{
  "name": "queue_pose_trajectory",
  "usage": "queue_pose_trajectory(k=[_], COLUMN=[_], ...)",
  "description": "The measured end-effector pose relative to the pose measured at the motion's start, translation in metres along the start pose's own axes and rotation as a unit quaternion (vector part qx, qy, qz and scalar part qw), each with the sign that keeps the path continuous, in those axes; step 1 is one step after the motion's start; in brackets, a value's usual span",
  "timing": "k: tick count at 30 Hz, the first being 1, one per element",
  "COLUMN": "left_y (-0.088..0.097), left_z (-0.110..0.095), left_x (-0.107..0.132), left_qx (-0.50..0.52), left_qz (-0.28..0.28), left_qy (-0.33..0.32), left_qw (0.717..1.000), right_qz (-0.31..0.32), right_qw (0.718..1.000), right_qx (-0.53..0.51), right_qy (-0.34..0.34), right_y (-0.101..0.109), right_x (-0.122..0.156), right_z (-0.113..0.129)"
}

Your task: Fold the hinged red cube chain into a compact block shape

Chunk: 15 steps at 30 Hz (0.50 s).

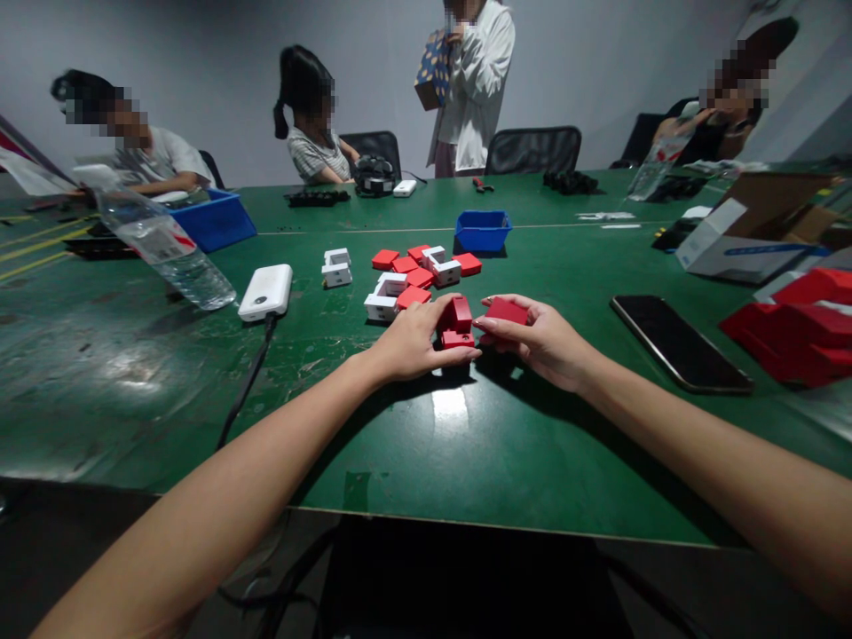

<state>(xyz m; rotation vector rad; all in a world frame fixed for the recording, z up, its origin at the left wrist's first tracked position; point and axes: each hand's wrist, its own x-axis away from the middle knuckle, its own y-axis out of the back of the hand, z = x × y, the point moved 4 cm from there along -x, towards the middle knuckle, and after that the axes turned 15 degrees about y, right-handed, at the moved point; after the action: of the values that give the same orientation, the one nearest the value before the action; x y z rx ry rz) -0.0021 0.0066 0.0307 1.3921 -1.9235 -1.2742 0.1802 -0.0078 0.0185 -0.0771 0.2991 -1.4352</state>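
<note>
My left hand [416, 344] is closed around a red notched plastic block [456, 327], holding it a little above the green table [532, 461]. Close beside it, my right hand [542, 342] pinches a flat red square piece [507, 311] between thumb and fingers. A narrow gap separates the two parts. Just beyond my hands lie several loose red square pieces [405, 264]. Among them are a white U-shaped block [442, 266] and a second white block [382, 300]. A third white block [336, 268] stands apart to the left.
A white power bank [266, 293] with a black cable and a tilted water bottle [160, 240] are at left. A small blue bin [483, 232] stands behind the pieces. To the right lie a phone [679, 342] and red bags [795, 328]. Several people are across the table.
</note>
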Motion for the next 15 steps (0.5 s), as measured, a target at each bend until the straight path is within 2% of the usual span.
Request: queue_pose_trajectory(k=[6, 11, 15], left_y=[0.0, -0.0004, -0.0002], left_z=[-0.0001, 0.0002, 0.0002], left_x=[-0.0004, -0.0004, -0.0002], left_qx=[0.005, -0.002, -0.001], left_qz=[0.004, 0.002, 0.002], left_qy=[0.001, -0.003, -0.003], left_qw=[1.0, 1.0, 1.0], right_qz=[-0.012, -0.03, -0.019], right_qw=[1.0, 1.0, 1.0], right_qx=[-0.011, -0.001, 0.017], right_qy=[-0.012, 0.008, 0.018], right_y=[-0.0009, 0.0017, 0.0019], right_x=[0.0002, -0.0017, -0.0019], right_z=[0.0014, 0.0, 0.0002])
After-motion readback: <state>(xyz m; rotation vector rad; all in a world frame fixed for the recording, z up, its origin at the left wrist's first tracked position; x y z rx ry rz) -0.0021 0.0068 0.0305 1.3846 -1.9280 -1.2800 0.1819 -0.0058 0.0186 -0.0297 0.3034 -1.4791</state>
